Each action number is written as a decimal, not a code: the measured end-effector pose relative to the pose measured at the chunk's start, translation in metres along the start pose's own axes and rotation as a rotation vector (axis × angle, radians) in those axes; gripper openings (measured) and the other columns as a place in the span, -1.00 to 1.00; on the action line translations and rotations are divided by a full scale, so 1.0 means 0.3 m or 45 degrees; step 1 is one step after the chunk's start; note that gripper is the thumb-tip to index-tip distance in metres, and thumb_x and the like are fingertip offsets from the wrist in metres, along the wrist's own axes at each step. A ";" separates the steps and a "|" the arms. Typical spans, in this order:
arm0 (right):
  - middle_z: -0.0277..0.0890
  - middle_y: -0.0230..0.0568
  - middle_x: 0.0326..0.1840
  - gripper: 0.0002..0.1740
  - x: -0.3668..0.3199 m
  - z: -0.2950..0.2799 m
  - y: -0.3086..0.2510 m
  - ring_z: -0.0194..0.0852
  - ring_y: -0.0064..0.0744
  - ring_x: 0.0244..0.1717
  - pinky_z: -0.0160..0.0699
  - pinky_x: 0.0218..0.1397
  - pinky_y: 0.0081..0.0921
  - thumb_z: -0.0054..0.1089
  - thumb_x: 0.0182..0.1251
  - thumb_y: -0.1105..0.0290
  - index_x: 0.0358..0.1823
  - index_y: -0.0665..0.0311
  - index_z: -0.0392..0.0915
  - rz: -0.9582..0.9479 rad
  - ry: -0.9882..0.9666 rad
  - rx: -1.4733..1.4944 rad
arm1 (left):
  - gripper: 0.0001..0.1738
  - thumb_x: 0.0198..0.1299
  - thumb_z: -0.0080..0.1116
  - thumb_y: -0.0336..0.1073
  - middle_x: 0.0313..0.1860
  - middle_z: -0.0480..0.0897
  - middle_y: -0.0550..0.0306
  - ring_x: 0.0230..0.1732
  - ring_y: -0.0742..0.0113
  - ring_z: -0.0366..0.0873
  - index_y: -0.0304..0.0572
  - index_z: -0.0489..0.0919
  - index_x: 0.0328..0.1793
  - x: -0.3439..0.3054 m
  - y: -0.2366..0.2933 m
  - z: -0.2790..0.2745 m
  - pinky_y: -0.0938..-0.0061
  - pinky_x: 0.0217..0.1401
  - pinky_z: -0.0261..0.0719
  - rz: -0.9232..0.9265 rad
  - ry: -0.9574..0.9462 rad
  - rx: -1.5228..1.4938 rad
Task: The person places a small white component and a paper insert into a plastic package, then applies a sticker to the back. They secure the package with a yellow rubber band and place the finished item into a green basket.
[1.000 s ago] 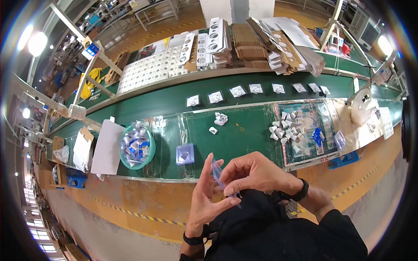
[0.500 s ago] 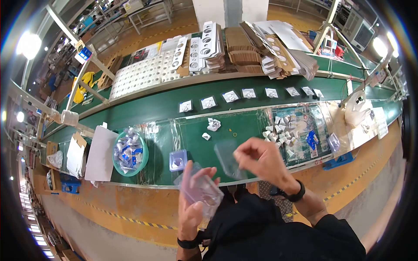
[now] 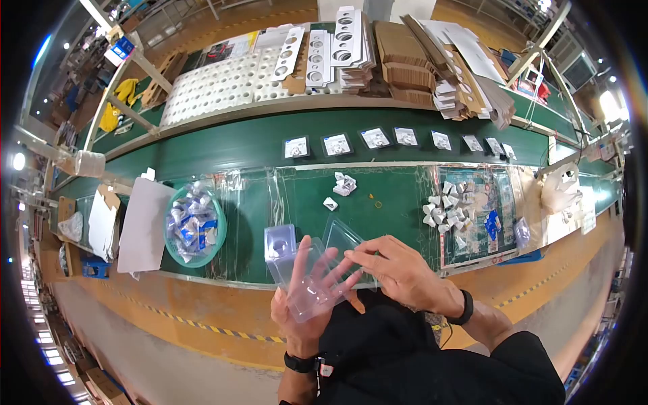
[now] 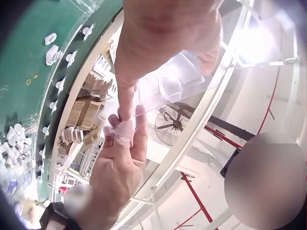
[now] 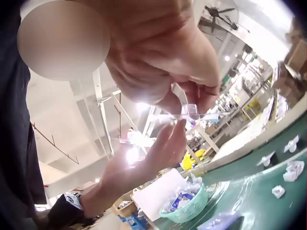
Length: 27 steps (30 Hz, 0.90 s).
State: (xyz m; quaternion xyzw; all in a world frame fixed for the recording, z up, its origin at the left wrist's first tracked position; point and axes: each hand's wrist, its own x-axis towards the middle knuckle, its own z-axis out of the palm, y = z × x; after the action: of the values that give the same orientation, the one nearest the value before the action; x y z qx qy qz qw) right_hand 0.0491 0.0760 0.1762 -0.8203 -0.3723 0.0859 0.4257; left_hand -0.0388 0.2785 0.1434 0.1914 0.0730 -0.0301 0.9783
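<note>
My left hand (image 3: pixel 307 297) is palm up, its fingers spread and nearly straight under a clear plastic blister tray (image 3: pixel 312 298) with a moulded hollow. The thumb lies by the tray's left edge. Close on the right, my right hand (image 3: pixel 398 270) pinches a second clear plastic piece (image 3: pixel 339 235), a thin sheet tilted over the table edge. The right wrist view shows a clear raised cup (image 5: pixel 190 110) near the right fingers. In the left wrist view, clear plastic (image 4: pixel 168 81) spans the left thumb and fingers. Beyond the hands sits a stack of clear blister trays (image 3: pixel 279 243).
A green basket (image 3: pixel 221 233) of small packs stands left on the green table (image 3: pixel 398 189). White plastic parts (image 3: pixel 449 206) lie in a pile on the right, loose ones (image 3: pixel 345 183) in the middle. Several carded packs (image 3: pixel 335 144) line the back strip; cardboard stacks (image 3: pixel 405 64) stand behind.
The two clear plastic pieces, first held together, came apart half a second ago. Now the right hand has brought its piece back left, beside the left hand's tray, and the left fingers have spread.
</note>
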 end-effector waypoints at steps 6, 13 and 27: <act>0.66 -0.10 -0.07 -0.68 0.323 0.159 0.167 0.67 -0.07 -0.07 0.63 -0.04 -0.32 0.41 0.33 0.39 0.10 0.23 0.73 0.251 0.044 0.242 | 0.20 0.22 0.25 0.30 0.51 0.35 -0.21 0.56 -0.40 0.29 -0.03 -0.11 0.80 0.212 0.194 -0.195 -0.37 0.59 0.25 -0.060 0.110 0.100; 0.55 0.08 -0.20 -0.78 0.863 0.458 0.726 0.56 0.15 -0.11 0.57 0.01 -0.05 0.31 0.31 0.41 -0.07 0.29 0.74 0.388 0.306 -0.448 | 0.33 0.12 0.45 0.11 0.45 0.32 -0.16 0.46 -0.30 0.41 -0.05 -0.23 0.81 0.256 0.471 -0.477 -0.21 0.43 0.53 0.065 0.477 0.622; 0.61 0.09 -0.16 -0.82 1.066 0.632 0.936 0.60 0.12 -0.01 0.61 0.09 -0.07 0.36 0.26 0.38 -0.18 0.28 0.78 0.551 0.169 -0.559 | 0.31 0.13 0.47 0.11 0.50 0.28 -0.18 0.47 -0.31 0.40 -0.03 -0.18 0.81 0.324 0.611 -0.624 -0.23 0.40 0.55 -0.086 0.609 0.487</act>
State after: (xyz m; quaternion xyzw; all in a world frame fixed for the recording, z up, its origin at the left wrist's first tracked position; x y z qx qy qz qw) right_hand 0.3396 0.3137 -0.0997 -0.9565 -0.1703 0.0384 0.2337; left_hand 0.0486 0.5159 0.0249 0.3713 0.3006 -0.0297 0.8780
